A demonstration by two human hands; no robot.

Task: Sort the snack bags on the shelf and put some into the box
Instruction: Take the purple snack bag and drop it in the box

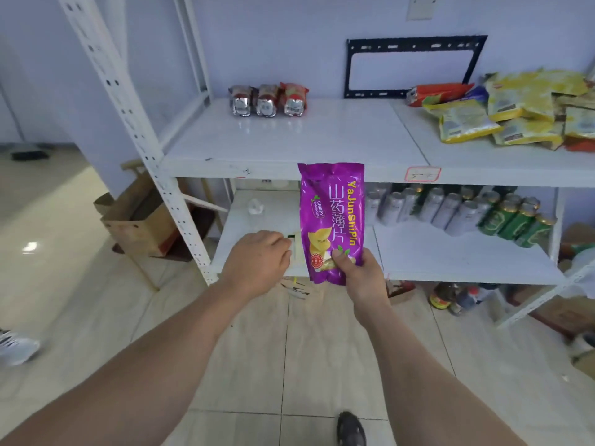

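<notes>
My right hand (362, 273) grips the bottom of a purple snack bag (331, 214), held upright in front of the white shelf's (289, 165) front edge. My left hand (257, 262) is just left of the bag, fingers curled near a pale yellowish item (297, 252) that is mostly hidden; whether it holds it is unclear. Three red and silver snack bags (267, 99) stand in a row at the back of the top board. A pile of yellow snack bags (528, 107) lies at the right end. An open cardboard box (141, 220) sits on the floor left of the shelf.
Silver and green drink cans (460, 207) fill the right side of the lower board. Bottles (450, 296) and cartons stand on the floor under the shelf. A black wall bracket (412, 66) hangs behind. Someone's shoe (16, 347) is at the far left.
</notes>
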